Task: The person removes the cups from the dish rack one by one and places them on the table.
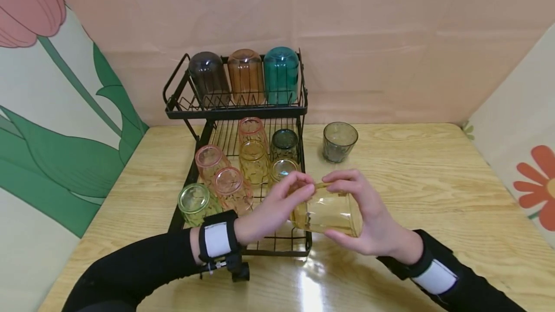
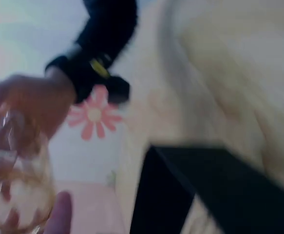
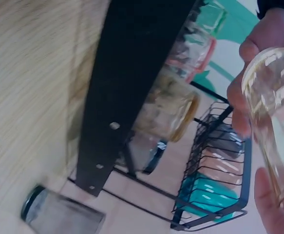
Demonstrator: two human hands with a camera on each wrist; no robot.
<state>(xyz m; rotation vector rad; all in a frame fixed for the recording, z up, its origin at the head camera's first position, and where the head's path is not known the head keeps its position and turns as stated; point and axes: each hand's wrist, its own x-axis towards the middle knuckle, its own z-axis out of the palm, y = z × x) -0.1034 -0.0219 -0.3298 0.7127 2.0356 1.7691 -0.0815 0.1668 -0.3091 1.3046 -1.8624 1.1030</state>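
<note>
A clear yellow drinking glass lies tilted on its side between both hands, over the rack's right front corner. My right hand grips it from the right, fingers over the top and thumb underneath. At the glass's left end, the thumb and forefinger of my left hand pinch its edge; the lower left fingers are partly hidden. In the right wrist view the left hand sits against the end of the yellow glass. The left wrist view is blurred, showing the right hand around the glass.
A two-tier black wire rack stands left of centre. Upturned dark grey, amber and teal glasses fill its upper tier. Pink, yellow, dark and green ones occupy the lower. A grey glass stands on the table.
</note>
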